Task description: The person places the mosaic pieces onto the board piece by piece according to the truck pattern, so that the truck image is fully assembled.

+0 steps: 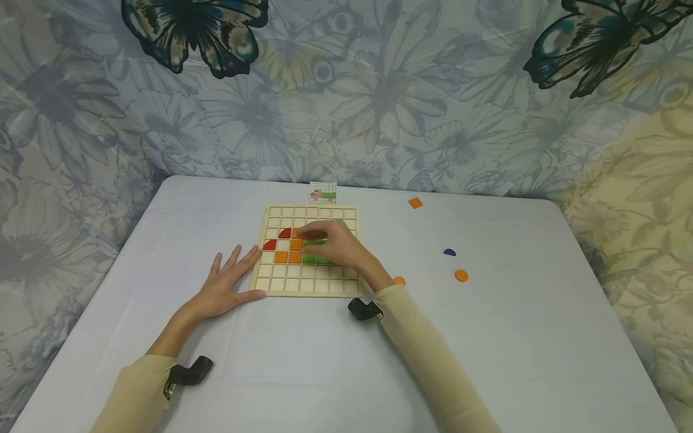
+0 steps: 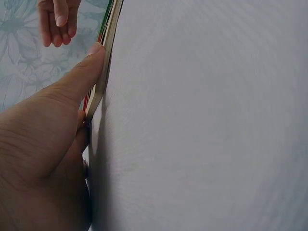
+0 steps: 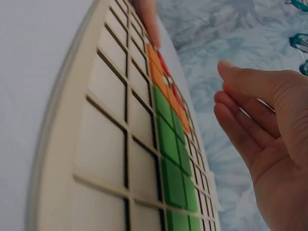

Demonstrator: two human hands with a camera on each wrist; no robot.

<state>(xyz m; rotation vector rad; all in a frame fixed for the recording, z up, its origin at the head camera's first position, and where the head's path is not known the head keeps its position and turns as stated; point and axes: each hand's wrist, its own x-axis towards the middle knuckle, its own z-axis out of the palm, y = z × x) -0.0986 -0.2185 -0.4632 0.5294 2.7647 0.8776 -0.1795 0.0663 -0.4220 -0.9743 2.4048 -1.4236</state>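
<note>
A wooden grid board (image 1: 292,285) lies on the white table. Set in its cells are red quarter-round pieces (image 1: 285,233), several orange squares (image 1: 281,257) and a block of green squares (image 3: 169,144). My left hand (image 1: 219,291) rests flat at the board's left side, fingers spread, with the thumb against the near left corner. Above the middle of the board hovers my right hand (image 1: 338,243), hiding part of the green and orange pieces in the head view. In the right wrist view its thumb and loosely bent fingers stand apart with nothing between them.
Behind the board lies a small card (image 1: 323,192) printed with a coloured grid pattern. Loose to the right are an orange square (image 1: 415,202), a blue half-round (image 1: 450,252) and an orange disc (image 1: 461,275). Another orange piece (image 1: 399,281) is partly behind the right wrist.
</note>
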